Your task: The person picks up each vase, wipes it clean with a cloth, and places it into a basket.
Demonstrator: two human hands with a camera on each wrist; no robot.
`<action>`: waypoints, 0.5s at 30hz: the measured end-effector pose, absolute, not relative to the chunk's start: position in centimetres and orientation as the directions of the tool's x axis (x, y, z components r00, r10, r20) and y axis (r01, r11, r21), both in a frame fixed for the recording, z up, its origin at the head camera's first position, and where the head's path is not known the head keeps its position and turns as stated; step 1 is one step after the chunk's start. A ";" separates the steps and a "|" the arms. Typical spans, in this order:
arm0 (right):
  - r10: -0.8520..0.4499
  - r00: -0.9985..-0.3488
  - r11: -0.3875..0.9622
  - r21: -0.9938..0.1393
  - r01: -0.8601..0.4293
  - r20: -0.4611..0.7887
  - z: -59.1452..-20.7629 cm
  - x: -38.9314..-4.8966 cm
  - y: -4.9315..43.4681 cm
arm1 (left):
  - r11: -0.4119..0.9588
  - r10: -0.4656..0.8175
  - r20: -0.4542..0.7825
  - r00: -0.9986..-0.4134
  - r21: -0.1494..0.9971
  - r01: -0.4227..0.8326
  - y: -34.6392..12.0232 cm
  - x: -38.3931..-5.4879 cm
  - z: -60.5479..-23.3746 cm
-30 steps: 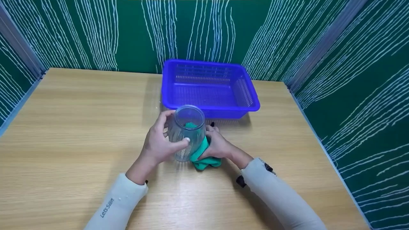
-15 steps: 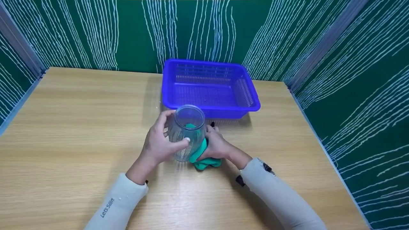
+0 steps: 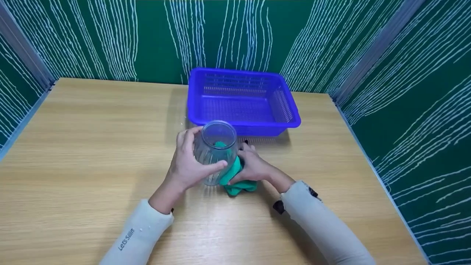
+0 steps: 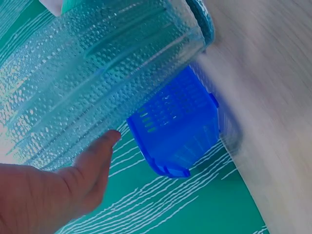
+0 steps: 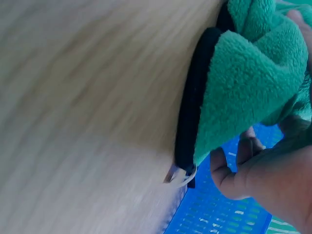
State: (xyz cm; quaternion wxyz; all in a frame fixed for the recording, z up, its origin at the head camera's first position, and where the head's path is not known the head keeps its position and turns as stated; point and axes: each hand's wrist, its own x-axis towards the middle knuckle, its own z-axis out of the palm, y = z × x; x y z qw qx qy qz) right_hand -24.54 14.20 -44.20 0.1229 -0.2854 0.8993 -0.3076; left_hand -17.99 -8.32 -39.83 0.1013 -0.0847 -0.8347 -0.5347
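A clear textured glass vase (image 3: 206, 154) is at mid-table in the head view, its round mouth tilted toward me. My left hand (image 3: 186, 165) grips its left side, thumb across the front and fingers round the back. Against the lower right of the vase, my right hand (image 3: 257, 167) holds a green cloth (image 3: 241, 187); its green shows through the glass. The right wrist view shows the fluffy cloth (image 5: 248, 83) with a black border and a small loop at its corner. Ridges and dimples cover the vase (image 4: 102, 83) in the left wrist view.
Just beyond the vase stands a blue-purple plastic basket (image 3: 239, 110) with slotted walls. The wooden table (image 3: 92, 147) meets green, white-streaked panels (image 3: 158, 40) at the back and sides.
My left thumb has slid slightly to the right over the front of the vase. The vase, cloth and right hand stay almost where they were.
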 end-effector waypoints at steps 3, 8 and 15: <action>-0.586 -0.808 0.628 -0.665 -0.404 -0.062 -43.8 -24.7 14.7 | 0.417 0.013 0.239 -0.971 0.881 0.222 -8.2 -18.0 -39.7; -0.597 -0.800 0.563 -0.739 -0.369 -0.055 -43.2 -25.1 15.5 | 0.428 0.002 0.225 -0.974 0.880 0.204 -8.2 -18.0 -39.6; -0.633 -0.774 0.470 -0.800 -0.372 -0.011 -43.1 -25.5 16.0 | 0.422 0.001 0.217 -0.976 0.885 0.197 -8.3 -18.0 -39.6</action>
